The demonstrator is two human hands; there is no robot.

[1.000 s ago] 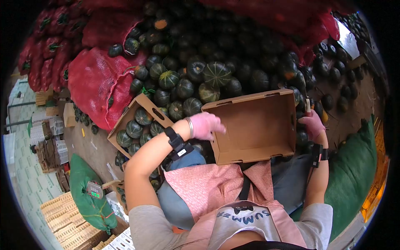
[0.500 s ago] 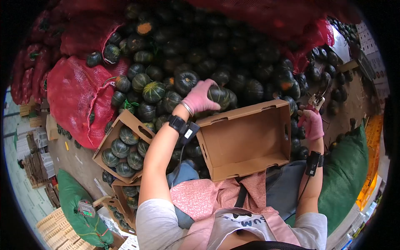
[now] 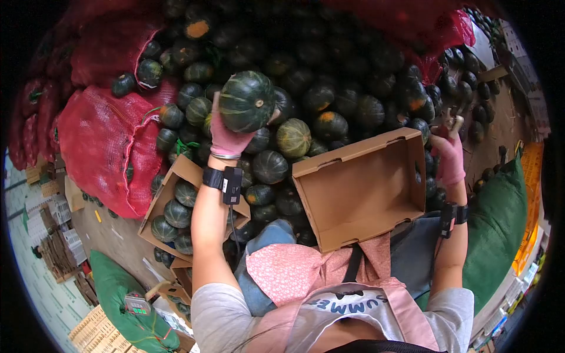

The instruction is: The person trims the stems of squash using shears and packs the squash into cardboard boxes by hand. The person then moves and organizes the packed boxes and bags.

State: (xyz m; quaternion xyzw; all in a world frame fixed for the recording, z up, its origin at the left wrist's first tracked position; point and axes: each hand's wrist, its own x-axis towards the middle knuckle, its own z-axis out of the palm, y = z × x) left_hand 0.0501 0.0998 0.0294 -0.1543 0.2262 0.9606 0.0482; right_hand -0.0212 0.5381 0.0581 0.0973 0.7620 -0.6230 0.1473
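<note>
My left hand, in a pink glove, grips a dark green pumpkin and holds it up over the pile. My right hand, gloved in pink too, is closed around a small tool with pale handles, partly hidden by the fingers. Between my arms an open cardboard box leans at my lap with nothing in it. Left of my left forearm, a second cardboard box holds several striped green pumpkins.
A large pile of pumpkins spreads ahead. Red mesh sacks lie at the left. Green sacks flank me on both sides, the left one bearing a small digital device. More pumpkins lie at the far right.
My left hand has lifted a pumpkin from the pile and moved left with it. My right hand still holds the tool, beside the box's right side.
</note>
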